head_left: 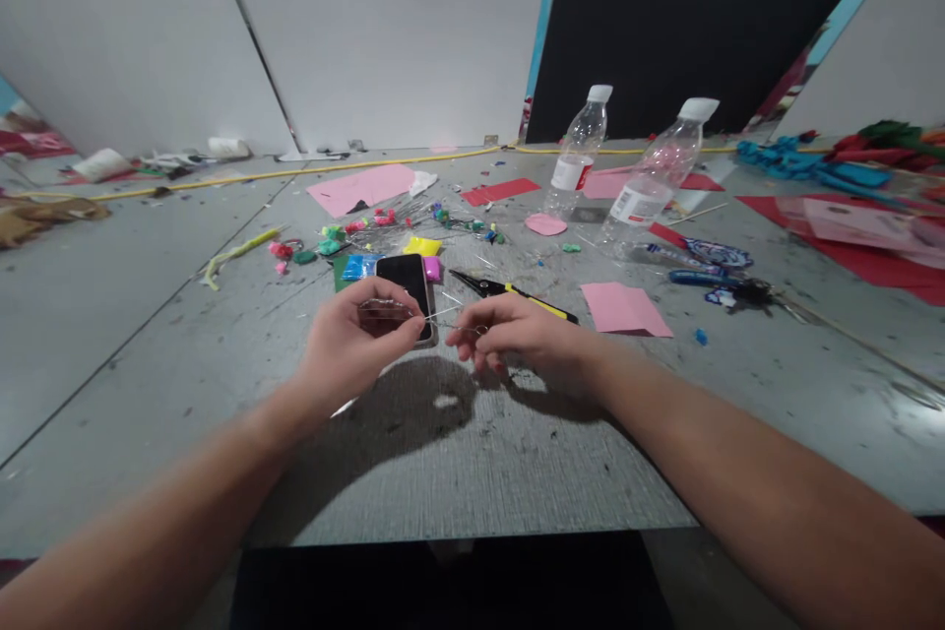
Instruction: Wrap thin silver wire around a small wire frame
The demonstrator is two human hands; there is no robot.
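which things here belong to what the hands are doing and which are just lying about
Seemingly in the job:
thin wire, pinched in the left hand, running toward the right hand
pliers close by, perhaps

Lying about:
phone
plastic bottles
pink paper

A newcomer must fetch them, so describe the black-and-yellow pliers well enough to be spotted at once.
On the grey table, find the person's right hand. Just beyond it, between the dark-screened phone and a small pink paper, lie the pliers. Their narrow black nose and yellow-trimmed handles set them apart from the flat phone and paper.
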